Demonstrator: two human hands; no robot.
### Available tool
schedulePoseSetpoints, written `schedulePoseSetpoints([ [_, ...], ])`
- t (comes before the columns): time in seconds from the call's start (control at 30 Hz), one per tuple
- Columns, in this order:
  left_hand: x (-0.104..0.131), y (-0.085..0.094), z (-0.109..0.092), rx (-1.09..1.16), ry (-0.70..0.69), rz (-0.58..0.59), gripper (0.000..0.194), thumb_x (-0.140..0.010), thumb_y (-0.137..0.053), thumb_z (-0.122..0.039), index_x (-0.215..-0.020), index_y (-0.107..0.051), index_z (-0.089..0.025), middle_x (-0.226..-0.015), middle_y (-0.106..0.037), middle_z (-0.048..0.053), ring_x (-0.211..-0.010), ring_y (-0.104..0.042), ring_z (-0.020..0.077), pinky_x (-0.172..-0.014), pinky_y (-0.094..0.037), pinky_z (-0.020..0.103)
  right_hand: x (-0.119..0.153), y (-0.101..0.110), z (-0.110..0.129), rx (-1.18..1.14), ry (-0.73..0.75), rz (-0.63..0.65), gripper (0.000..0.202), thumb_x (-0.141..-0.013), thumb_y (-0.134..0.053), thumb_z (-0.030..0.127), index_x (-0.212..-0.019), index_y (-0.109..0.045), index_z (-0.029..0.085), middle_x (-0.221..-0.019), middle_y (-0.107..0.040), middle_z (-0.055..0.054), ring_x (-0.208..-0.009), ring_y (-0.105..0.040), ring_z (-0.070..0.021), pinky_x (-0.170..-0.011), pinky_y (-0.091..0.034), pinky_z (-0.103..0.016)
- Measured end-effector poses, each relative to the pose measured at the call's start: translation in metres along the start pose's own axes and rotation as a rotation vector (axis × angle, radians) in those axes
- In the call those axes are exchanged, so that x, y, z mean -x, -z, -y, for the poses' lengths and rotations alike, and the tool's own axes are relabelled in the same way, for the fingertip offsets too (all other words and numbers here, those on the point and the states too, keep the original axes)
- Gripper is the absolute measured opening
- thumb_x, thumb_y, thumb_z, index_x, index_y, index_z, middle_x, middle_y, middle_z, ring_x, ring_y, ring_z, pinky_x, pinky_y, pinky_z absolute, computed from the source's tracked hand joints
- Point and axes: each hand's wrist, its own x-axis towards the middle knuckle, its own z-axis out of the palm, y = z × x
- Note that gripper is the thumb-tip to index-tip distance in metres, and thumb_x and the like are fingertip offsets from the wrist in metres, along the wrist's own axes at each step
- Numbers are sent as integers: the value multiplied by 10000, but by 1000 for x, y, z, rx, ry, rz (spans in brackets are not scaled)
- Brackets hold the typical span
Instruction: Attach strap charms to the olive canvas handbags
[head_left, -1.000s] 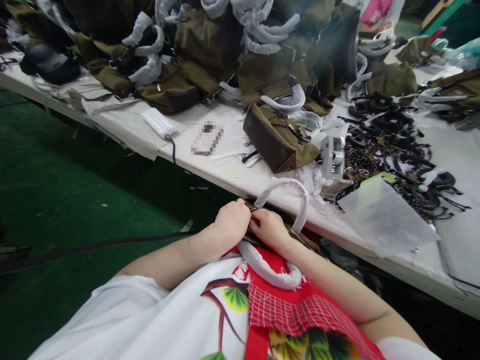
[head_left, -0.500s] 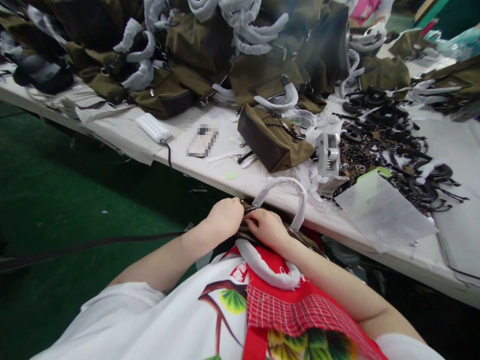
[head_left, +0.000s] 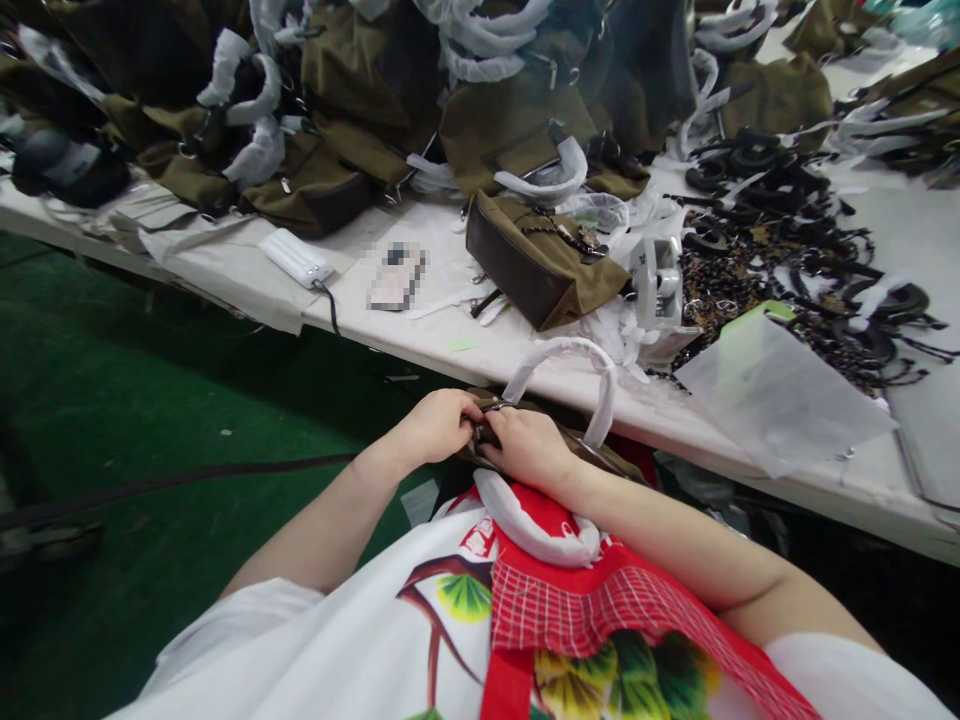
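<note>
Head view: at the centre of the frame, the left hand (head_left: 441,425) has thumb and fingers bent closely together and looks pinched on the left end of an olive-brown bag (head_left: 566,430). The right hand (head_left: 529,445) lies just beside it, fingers curled at the bag's mouth; their tips are partly hidden, so I cannot tell whether they are closed on anything.

The bag sits against the red apron (head_left: 536,510), just below the edge of the white table (head_left: 427,325). It is probably light and soft, its cloth apt to fold under a pinch, so the firmer rim along what looks like a zip (head_left: 501,405) should give the surest hold. The upper handle (head_left: 606,385) arches up unaided and seems springy; the lower handle (head_left: 525,525) droops over the apron. Their pale wrapping may slip or tear, making them a poorer place to grasp.

Farther up the frame, a second bag (head_left: 525,255) lies tilted on its side, its base panel looking stiffer than its cloth.
</note>
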Motion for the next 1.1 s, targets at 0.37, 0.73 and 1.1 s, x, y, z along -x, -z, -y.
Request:
schedulePoseSetpoints([
  [0.37, 1, 0, 7, 21, 21, -38, 388, -680, -535, -80, -940, -796, -202, -1249, -687, 39, -1148, -645, 188, -1073, -443, 245, -3, -5, 4, 115, 53, 22, 340, -990, -370, 246, -997, -694, 142, -982, -730, -137, -828, -704, -249, -683, -506, -317],
  [0.73, 9, -6, -14, -359, 107, -67, 272, -812, -552, -175, -984, -761, -152, -1428, -527, 145, -1097, -654, 293, -976, -515, 379, -1, -10, 2, 55, -1, 7, 300, -975, -417, 260, -976, -697, 155, -973, -721, -114, -864, -686, -228, -725, -472, -293],
  [1.1, 0, -7, -26, -497, 60, 9, 258, -848, -490, -98, -901, -742, -101, -1028, -695, 168, -935, -660, 271, -821, -534, 352, 0, -8, 4, 76, 15, 63, 301, -985, -400, 253, -980, -682, 147, -982, -714, -126, -878, -687, -230, -728, -482, -291],
])
